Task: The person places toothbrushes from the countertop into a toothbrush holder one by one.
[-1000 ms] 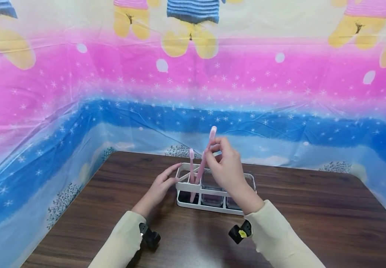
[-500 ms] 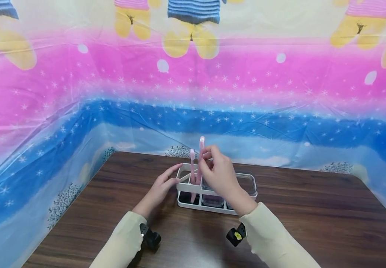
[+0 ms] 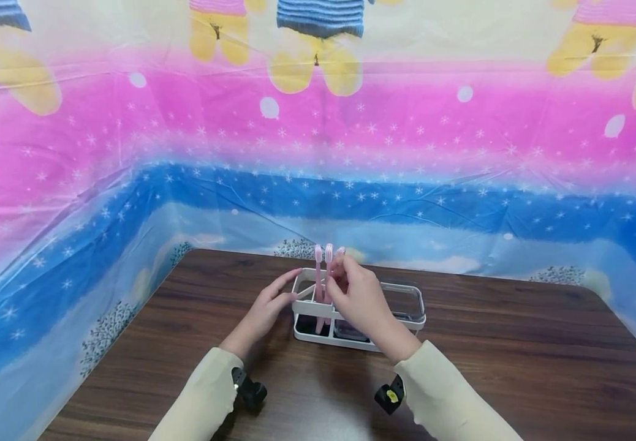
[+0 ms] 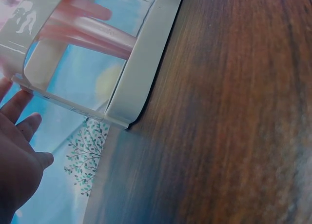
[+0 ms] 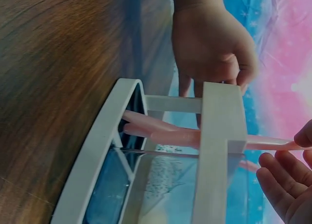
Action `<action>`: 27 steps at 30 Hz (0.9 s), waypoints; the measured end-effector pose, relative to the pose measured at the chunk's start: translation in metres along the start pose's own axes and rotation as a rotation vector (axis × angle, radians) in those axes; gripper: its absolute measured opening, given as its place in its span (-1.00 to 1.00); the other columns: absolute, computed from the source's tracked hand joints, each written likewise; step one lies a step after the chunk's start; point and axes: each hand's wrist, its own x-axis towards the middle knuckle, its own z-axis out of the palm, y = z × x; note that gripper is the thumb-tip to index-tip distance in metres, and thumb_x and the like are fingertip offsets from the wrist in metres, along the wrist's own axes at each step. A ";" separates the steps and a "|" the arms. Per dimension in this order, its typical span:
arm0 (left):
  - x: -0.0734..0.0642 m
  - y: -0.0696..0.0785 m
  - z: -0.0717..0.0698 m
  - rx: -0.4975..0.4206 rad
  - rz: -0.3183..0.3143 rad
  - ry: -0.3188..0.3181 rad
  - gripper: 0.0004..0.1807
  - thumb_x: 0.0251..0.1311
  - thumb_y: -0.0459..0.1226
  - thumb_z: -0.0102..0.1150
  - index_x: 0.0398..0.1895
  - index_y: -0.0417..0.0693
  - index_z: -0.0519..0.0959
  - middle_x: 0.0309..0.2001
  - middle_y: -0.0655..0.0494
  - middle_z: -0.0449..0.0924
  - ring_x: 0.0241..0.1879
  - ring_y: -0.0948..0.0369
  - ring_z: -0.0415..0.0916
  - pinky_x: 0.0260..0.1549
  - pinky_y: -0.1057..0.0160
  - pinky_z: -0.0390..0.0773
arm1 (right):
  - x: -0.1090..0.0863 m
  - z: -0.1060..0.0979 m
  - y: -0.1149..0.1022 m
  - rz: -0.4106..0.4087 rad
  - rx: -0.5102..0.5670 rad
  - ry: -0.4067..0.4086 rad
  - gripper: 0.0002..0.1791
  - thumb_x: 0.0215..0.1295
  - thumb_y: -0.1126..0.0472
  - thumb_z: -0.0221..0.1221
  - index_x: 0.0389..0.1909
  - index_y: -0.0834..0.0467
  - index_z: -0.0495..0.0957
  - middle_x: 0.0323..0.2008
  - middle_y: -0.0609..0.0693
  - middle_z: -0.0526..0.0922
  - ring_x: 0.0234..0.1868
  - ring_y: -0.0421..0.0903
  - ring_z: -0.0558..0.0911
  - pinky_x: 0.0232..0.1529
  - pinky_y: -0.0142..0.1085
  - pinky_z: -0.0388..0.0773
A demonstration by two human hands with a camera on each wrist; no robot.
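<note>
In the head view, three pink toothbrushes stand heads up in the left part of a white toothbrush holder (image 3: 351,343): a left one (image 3: 318,254), a middle one (image 3: 329,252) and a right one (image 3: 341,251), partly behind my hand. My right hand (image 3: 358,291) pinches the middle toothbrush below its head; in the right wrist view a pink shaft (image 5: 270,143) runs between thumb and fingers. My left hand (image 3: 263,309) holds the holder's left end, thumb at the front and index finger along the end. The lower shafts (image 4: 92,33) show through the frame in the left wrist view.
A clear container (image 3: 403,300) sits in the holder's right part. Another clear container (image 3: 351,331) is partly hidden by the right hand. Below lies a dark wooden table (image 3: 489,361), with a printed cloth (image 3: 434,141) hanging behind it. Black cameras ride on both wrists.
The right hand has moved left and slightly down with the toothbrush, which has turned from a slant to upright and sits lower in the holder. The left hand has stayed at the holder's end.
</note>
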 end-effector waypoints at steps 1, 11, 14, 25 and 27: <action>0.000 0.000 0.000 0.000 0.000 0.001 -0.43 0.33 -0.30 -0.08 0.42 -0.06 0.25 0.44 -0.12 0.16 0.42 -0.11 0.06 0.32 -0.23 0.08 | -0.001 0.001 0.001 0.007 -0.003 -0.005 -0.90 0.29 0.30 0.13 -0.20 0.15 0.46 -0.37 -0.05 0.64 -0.43 -0.22 0.53 -0.36 -0.38 0.57; 0.001 -0.001 0.000 -0.003 0.007 -0.009 -0.43 0.33 -0.31 -0.08 0.42 -0.12 0.24 0.44 -0.15 0.15 0.43 -0.11 0.03 0.33 -0.23 0.05 | -0.007 0.006 0.006 0.056 0.004 -0.053 -0.87 0.28 0.29 0.16 -0.17 0.14 0.47 -0.35 -0.07 0.64 -0.36 -0.23 0.58 -0.27 -0.35 0.60; 0.000 -0.001 0.000 -0.006 0.004 -0.010 -0.44 0.34 -0.30 -0.09 0.42 -0.12 0.24 0.44 -0.15 0.15 0.44 -0.10 0.01 0.34 -0.23 0.02 | -0.008 0.007 0.007 0.056 0.000 -0.057 -0.86 0.28 0.28 0.17 -0.16 0.16 0.48 -0.33 -0.05 0.65 -0.33 -0.21 0.60 -0.24 -0.32 0.61; 0.001 -0.004 0.000 0.003 0.022 -0.010 -0.44 0.34 -0.31 -0.09 0.42 -0.15 0.24 0.43 -0.18 0.16 0.43 -0.13 0.04 0.33 -0.23 0.04 | -0.012 0.010 0.010 0.061 0.014 -0.053 -0.83 0.26 0.28 0.18 -0.15 0.16 0.49 -0.30 -0.05 0.64 -0.30 -0.22 0.60 -0.19 -0.31 0.61; 0.001 -0.004 0.000 0.006 0.023 -0.009 -0.44 0.34 -0.30 -0.09 0.42 -0.14 0.24 0.43 -0.18 0.16 0.43 -0.12 0.04 0.33 -0.23 0.04 | -0.012 0.010 0.010 0.058 0.015 -0.052 -0.84 0.26 0.29 0.18 -0.15 0.16 0.48 -0.30 -0.05 0.64 -0.31 -0.21 0.60 -0.20 -0.30 0.62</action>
